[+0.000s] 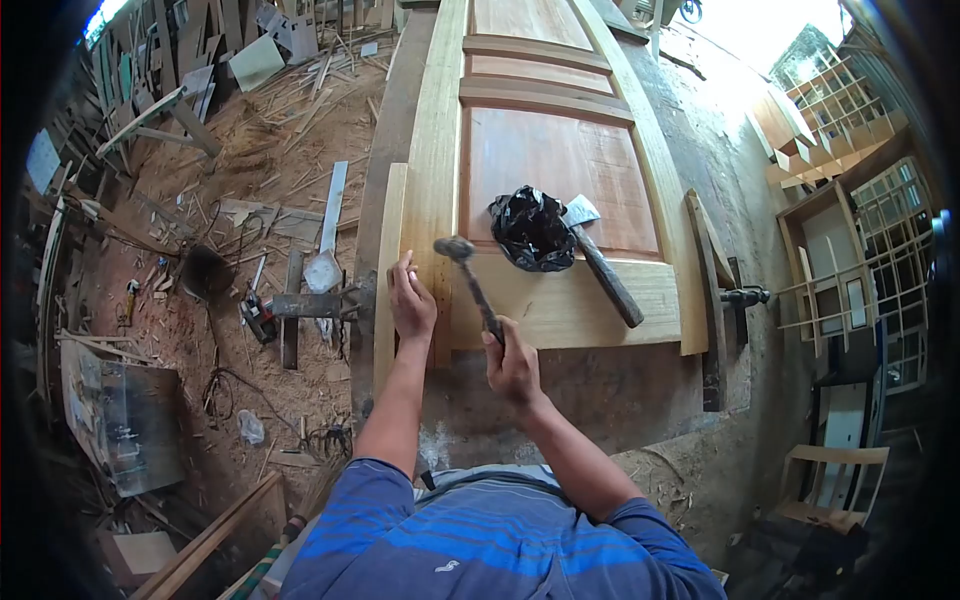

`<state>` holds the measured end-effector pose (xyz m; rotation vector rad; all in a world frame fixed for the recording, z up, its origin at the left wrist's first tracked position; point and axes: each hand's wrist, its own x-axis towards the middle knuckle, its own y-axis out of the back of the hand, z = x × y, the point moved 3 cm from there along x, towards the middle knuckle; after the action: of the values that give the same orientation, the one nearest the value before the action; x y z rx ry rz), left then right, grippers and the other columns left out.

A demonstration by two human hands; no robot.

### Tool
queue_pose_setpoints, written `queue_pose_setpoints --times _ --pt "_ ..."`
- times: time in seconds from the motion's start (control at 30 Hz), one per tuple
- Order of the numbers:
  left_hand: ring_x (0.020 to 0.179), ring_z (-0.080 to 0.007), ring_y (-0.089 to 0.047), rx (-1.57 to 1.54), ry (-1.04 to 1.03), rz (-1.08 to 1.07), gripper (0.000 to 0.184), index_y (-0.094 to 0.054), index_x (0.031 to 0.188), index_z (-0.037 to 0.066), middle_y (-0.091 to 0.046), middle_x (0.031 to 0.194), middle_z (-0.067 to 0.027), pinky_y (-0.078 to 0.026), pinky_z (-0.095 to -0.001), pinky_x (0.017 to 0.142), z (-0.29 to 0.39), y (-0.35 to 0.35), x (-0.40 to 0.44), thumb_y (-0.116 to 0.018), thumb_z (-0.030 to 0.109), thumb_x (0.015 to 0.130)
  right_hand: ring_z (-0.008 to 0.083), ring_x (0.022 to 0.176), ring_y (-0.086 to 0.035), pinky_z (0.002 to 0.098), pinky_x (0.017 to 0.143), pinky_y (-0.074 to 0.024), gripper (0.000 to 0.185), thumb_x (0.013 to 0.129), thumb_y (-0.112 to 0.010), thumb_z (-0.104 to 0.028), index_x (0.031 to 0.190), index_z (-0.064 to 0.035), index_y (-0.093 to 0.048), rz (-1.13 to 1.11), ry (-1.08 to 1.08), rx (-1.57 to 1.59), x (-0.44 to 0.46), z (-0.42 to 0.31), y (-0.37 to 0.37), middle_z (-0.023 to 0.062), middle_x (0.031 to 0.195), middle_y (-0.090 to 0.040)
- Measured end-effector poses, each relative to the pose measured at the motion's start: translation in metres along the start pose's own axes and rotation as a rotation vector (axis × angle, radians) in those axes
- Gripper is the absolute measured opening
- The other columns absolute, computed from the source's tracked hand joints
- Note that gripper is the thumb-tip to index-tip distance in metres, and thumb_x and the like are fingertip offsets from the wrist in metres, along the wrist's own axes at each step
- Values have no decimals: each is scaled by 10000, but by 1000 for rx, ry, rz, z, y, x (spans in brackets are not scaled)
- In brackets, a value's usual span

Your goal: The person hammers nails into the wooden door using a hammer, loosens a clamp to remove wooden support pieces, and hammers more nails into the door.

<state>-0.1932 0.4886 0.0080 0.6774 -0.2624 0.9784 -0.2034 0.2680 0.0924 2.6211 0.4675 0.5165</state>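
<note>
My right hand [514, 368] grips the handle of a hammer [474, 282], its head raised over the left stile of a panelled wooden door [560, 300]. At the stile's left edge, my left hand [411, 302] is curled with fingers pinched near a loose wood strip [391, 220]; whatever is between them is too small to make out. An open black plastic bag [532, 230] rests on the door's lower panel and rail. Beside it lies a hatchet [608, 270] with a wooden handle, its blade pointing away from me.
The door lies flat on a workbench [600, 400]. A clamp [320, 305] sticks out on the left and another clamp [745, 297] on the right. Wood scraps and shavings cover the floor [270, 190] at left. Wooden lattice frames [850, 270] stand at right.
</note>
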Motion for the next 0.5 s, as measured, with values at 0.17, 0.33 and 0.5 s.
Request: queue_pose_setpoints --times 0.17,0.33,0.5 --pt "1058 -355 -703 16 -13 -32 373 -587 1457 11 -678 1248 -214 -571 -468 945 -10 -4 -3 -438 44 1117 491 788 -724 607 664 -536 233 1106 -634 -253 1240 -74 -567 -230 -116 -359 6 55 -17 241 862 -732" --pt "1071 -350 -713 5 32 -33 366 -595 1453 10 -684 1269 -215 -575 -465 938 -11 -4 -3 -425 79 1136 486 721 -719 616 655 -545 250 1116 -609 -323 1173 -86 -555 58 57 -97 7 19 -3 236 758 -718" --pt "1079 -371 -696 2 -5 -37 390 -574 1465 17 -662 1200 -217 -564 -482 942 -6 0 -3 -422 28 1106 469 721 -725 589 643 -559 285 1118 -601 -352 1151 -74 -548 -283 -84 -478 7 54 -22 222 759 -723"
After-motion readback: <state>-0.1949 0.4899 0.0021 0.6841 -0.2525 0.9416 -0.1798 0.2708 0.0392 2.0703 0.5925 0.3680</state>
